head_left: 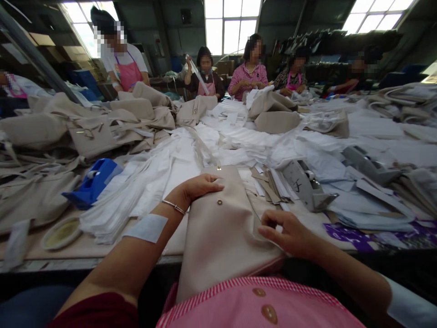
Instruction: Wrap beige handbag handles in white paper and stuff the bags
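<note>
A beige handbag lies across the table's front edge against my pink apron. Near its top is a small gold clasp, with a round metal eyelet lower down. My left hand is closed on the bag's upper left part, thumb and fingers pressed together between clasp and eyelet. At the bag's right side, my right hand has its fingers curled toward the thumb in a pinch. Anything between those fingertips is too small or hidden to make out. A pale strap runs back from the clasp.
A blue tape dispenser and stacked white sheets are left, near a shallow dish. Grey dispensers and paper strips lie right. Beige bags pile up far left. Several co-workers are across the table.
</note>
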Available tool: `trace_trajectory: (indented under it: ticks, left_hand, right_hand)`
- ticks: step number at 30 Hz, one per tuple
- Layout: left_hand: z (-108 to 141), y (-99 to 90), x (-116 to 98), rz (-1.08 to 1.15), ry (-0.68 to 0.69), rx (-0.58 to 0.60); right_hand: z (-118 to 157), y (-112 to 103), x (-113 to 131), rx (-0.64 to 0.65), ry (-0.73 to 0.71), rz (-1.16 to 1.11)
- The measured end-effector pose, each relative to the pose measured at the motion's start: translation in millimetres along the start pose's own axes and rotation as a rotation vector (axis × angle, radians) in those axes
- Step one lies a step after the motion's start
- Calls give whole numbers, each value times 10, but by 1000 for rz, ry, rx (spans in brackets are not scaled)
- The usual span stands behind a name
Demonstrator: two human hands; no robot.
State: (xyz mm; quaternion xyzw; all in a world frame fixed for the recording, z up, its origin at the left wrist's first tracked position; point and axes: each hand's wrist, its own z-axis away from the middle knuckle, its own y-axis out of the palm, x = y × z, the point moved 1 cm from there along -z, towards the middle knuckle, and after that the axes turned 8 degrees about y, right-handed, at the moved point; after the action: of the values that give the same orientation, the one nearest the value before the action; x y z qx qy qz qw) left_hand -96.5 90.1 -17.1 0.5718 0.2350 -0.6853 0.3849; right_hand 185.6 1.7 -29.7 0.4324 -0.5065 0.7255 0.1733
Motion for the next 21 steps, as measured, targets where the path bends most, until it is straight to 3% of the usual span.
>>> trace_trajectory:
  ticks: [3, 6, 11, 15, 21]
  left_hand:
    - [-75, 30, -25, -6, 40, -10]
    - [-136, 36, -8, -17, 49, -5]
    - [-176, 46, 63, 30, 70, 21]
    - [-202, 72, 88, 44, 60, 39]
    - [-235, 101, 127, 35, 17, 19]
  right_hand:
    - [-243, -83, 329, -219, -209, 84]
    - [-490, 0, 575, -270, -381, 167]
    - [-722, 187, 697, -165, -472, 269]
    - [-759, 178, 725, -110, -483, 330]
    - [-725, 186, 804, -40, -597, 748]
